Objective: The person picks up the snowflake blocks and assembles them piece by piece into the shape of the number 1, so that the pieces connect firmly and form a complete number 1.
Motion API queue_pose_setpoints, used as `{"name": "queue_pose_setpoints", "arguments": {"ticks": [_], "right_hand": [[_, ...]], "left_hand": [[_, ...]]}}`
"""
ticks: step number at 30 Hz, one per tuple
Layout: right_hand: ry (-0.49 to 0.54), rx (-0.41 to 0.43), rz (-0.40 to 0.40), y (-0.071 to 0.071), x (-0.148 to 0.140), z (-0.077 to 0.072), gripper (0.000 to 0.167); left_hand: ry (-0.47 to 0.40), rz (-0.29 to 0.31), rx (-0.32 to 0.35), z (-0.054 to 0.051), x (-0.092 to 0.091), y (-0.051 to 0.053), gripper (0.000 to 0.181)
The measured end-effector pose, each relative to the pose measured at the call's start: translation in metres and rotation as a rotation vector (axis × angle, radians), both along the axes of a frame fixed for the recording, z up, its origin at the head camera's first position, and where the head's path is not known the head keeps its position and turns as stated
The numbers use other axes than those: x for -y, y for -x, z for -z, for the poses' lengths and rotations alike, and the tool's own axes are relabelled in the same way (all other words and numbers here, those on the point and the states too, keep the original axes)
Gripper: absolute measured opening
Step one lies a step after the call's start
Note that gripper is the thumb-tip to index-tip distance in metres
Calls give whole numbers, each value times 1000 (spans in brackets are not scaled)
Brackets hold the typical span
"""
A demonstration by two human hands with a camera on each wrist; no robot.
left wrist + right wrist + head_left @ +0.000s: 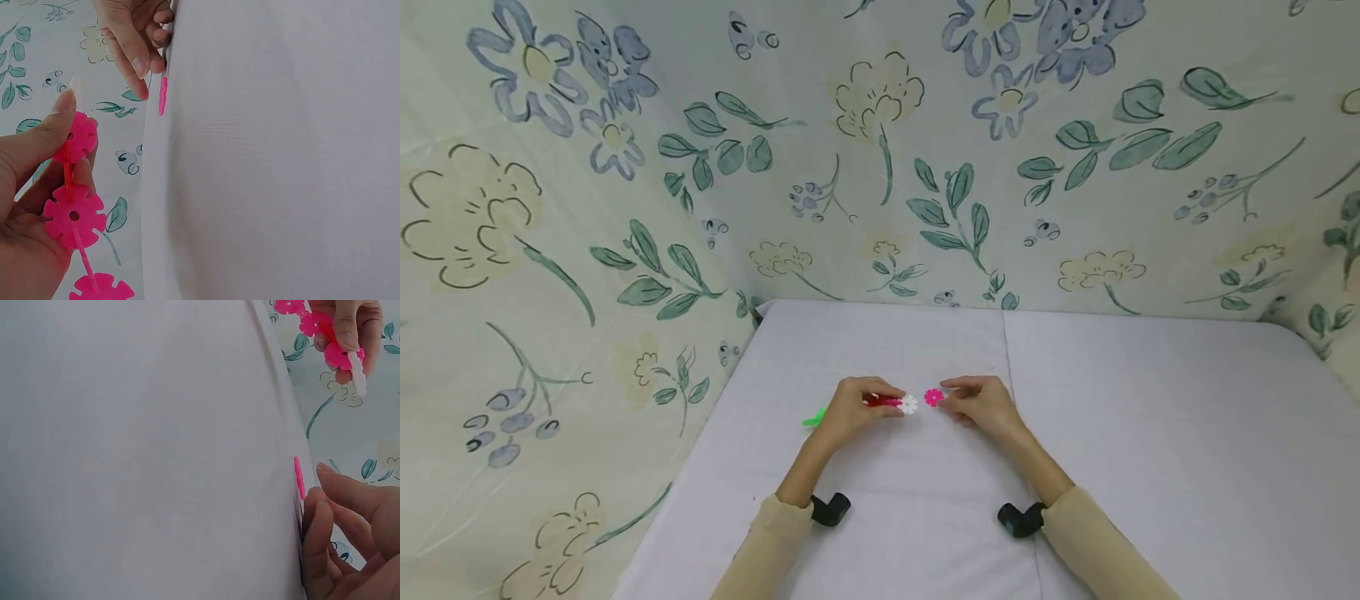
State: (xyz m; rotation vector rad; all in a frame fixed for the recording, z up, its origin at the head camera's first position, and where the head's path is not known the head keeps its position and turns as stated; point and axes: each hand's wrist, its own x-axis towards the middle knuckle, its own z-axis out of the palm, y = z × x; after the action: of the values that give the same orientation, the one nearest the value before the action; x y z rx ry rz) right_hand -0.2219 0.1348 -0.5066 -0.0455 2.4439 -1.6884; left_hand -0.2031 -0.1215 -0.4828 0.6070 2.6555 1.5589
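Observation:
My left hand [847,414] grips a chain of flower-shaped interlocking discs, with pink discs [75,215] linked edge to edge across the palm. A red disc [880,401] shows between the fingers, and a white disc [910,404] sticks out past the thumb at the chain's end. One separate pink disc [933,397] lies flat, edge-on in both wrist views, just beyond the fingertips of my right hand [987,404]. In the right wrist view the thumb and index finger stand apart with nothing between them. A small gap separates the white disc from the loose pink one.
Green pieces [815,417] show beside the left hand; whether they join the chain I cannot tell. A white cloth covers the table [1150,433]. Floral fabric [880,167] hangs behind it and on the left. Black wrist cameras [831,509] are strapped at both wrists.

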Motion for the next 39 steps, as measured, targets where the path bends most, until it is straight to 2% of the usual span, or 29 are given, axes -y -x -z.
{"name": "queue_pose_setpoints", "arguments": {"ticks": [3, 9, 14, 19, 22, 27, 34, 39], "right_hand": [[-45, -13, -7, 4, 4, 2, 31], [-202, -74, -28, 4, 12, 0, 28], [-244, -100, -41, -3, 12, -7, 22], [-261, -175, -112, -12, 9, -20, 13], [-185, -219, -147, -19, 6, -26, 11], [-5, -235, -147, -33, -1, -33, 17], [35, -293, -130, -46, -3, -34, 21], [60, -325, -100, -50, -4, -35, 20]], "left_hand": [[-1, 2, 8, -1, 0, -1, 25], [-5, 7, 20, -5, 0, -2, 25], [-6, 16, 15, -7, 0, -2, 26], [-12, 19, 7, -9, -1, -1, 26], [-19, 27, 5, -10, -2, -2, 26], [-24, 44, 9, -13, -6, -4, 26], [-40, 89, -2, -20, -13, -8, 28], [-40, 91, 10, -23, -15, -10, 28]]}}
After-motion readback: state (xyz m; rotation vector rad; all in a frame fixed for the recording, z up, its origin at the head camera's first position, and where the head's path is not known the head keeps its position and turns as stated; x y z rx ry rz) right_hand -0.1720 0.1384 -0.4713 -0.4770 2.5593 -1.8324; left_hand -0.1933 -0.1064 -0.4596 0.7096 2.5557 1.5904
